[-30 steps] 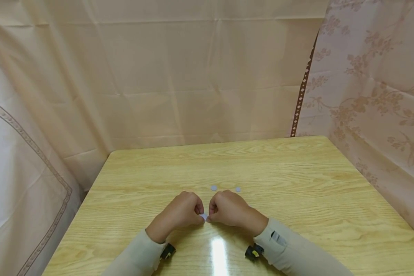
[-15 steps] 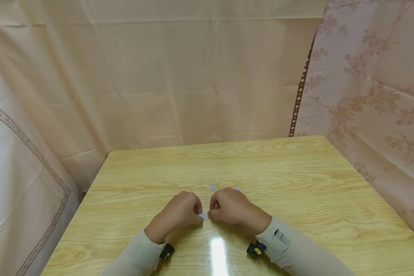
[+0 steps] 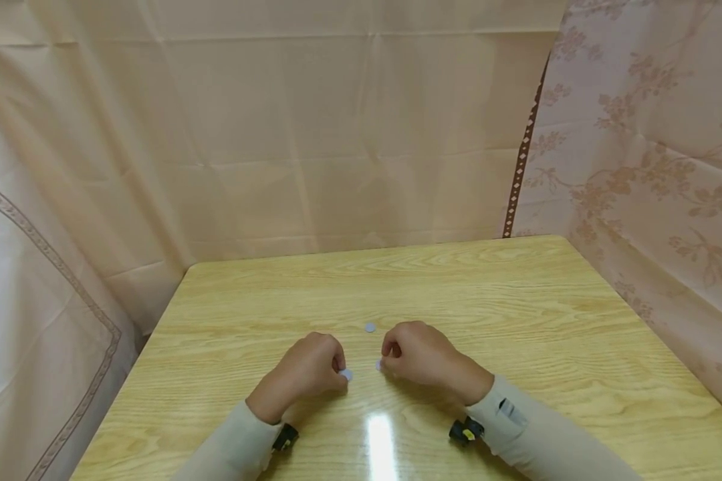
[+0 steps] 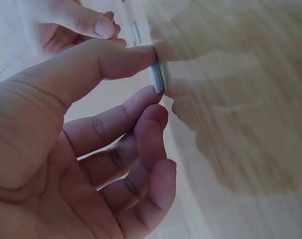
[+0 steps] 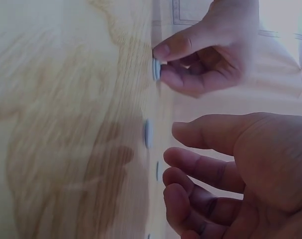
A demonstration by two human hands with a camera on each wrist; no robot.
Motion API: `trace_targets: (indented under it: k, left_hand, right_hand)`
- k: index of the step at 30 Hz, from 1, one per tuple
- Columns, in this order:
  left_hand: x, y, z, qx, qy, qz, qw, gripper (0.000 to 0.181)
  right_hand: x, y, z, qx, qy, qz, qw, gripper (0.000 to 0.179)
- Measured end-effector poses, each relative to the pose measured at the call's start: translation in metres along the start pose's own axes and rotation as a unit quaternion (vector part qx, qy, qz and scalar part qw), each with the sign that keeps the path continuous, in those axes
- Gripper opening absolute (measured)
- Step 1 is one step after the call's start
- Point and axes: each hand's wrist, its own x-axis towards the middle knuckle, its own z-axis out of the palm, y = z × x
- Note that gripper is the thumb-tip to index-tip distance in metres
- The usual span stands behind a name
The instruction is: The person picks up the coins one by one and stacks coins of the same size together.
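My left hand [image 3: 309, 366] pinches a small pale round disc [image 3: 346, 375] by its edges, between thumb and index finger, at the tabletop. From the right wrist view, the held piece looks like a short stack of discs [image 5: 156, 68]. My right hand [image 3: 420, 354] is to the right, its thumb and fingers loosely bent and parted. Just off its fingertips, a single disc [image 5: 149, 133] lies flat on the table. Farther back on the wood is another disc [image 3: 370, 327]. The right wrist view also has a thin disc [image 5: 157, 171] beyond the right fingers.
Both hands are over a glossy wood-grain table [image 3: 247, 287]. A beige curtain [image 3: 337, 133] hangs behind its far edge, and a floral curtain [image 3: 656, 187] hangs on the right. Black wrist cameras are strapped under both sleeves [image 3: 547, 427].
My right hand has moved right, away from the left hand, and a disc now shows at its fingertips. It now covers the far right disc. The left hand has shifted slightly left with its disc.
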Motion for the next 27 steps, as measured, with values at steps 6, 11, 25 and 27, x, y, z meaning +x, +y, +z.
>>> trace_targets:
  k: [6, 11, 25, 27]
  left_hand:
    - [-0.005, -0.008, -0.002, 0.001, 0.006, -0.010, 0.9999, 0.013]
    - [-0.007, -0.015, -0.003, 0.006, 0.012, -0.010, 0.9999, 0.011]
    - [-0.008, -0.016, -0.004, -0.004, 0.019, 0.008, 0.9998, 0.013]
    - [-0.008, -0.017, -0.003, -0.010, 0.018, 0.010, 0.9997, 0.018]
  right_hand:
    - [-0.004, 0.006, -0.004, -0.004, 0.010, -0.003, 0.9999, 0.007]
    - [-0.006, 0.009, -0.007, -0.006, 0.018, -0.006, 0.9998, 0.005]
    - [-0.004, 0.009, 0.002, -0.006, -0.002, -0.003, 1.0000, 0.023]
    - [-0.003, 0.008, 0.003, -0.010, -0.002, -0.005, 0.9999, 0.023]
